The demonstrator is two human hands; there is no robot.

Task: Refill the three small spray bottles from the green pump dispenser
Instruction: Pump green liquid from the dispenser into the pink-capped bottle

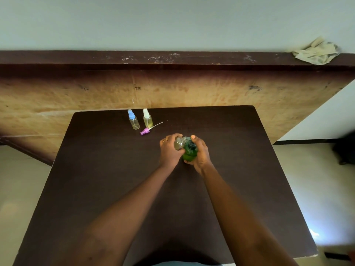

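While both forearms reach out over the dark tabletop (115, 189), the hands meet close together near its middle. The right hand (201, 155) is wrapped round the green pump dispenser (189, 155), with the thumb laid on the pump head, seemingly placed to press it down. Whether its base rests on the tabletop I cannot tell. The left hand (169, 152) clasps a small uncapped bottle (179, 144), tipped so that its mouth meets the dispenser's spout. Held so, it looks set to catch the liquid.

Just beyond, a pink spray cap (145, 131) lies on its side with its thin tube pointing right. It is likely this bottle's top, put aside to free the neck. Farther back, near the far edge, a blue-capped bottle (133, 120) and a white-capped bottle (147, 119) stand upright side by side, caps on, out of the hands' way. How full they are I cannot tell. Behind the tabletop a worn wooden board (172, 89) stands against the wall, and a crumpled rag (317, 52) rests on its top edge, far right.
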